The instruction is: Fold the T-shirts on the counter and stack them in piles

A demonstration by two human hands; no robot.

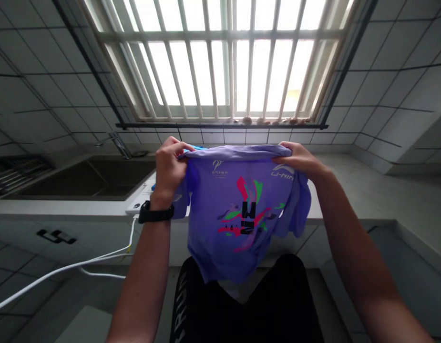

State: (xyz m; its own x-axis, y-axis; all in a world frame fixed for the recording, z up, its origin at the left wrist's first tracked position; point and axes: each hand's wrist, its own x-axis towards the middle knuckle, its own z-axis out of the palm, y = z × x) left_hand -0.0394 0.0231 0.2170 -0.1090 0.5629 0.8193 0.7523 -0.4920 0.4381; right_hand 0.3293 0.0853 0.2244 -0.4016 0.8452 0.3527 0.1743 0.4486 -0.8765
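Observation:
A purple T-shirt [213, 205] with a bright red, green and black print hangs in front of me, stretched between both hands. My left hand [171, 164] grips its upper left edge, fingers closed on the cloth; a black watch sits on that wrist. At the upper right edge my right hand [299, 159] pinches the fabric near a white logo. The shirt's top edge is folded over, and its lower end hangs over the person's dark trousers [238, 314]. Something bright blue [196, 148], partly hidden, shows behind the cloth by my left fingers.
A dark sink [77, 183] with a tap [120, 145] lies to the left, a metal rack [13, 174] beside it. White cables [73, 267] run from a white strip [136, 207] on the counter edge. Ahead is a barred window [220, 57]; pale countertop [366, 190] extends right.

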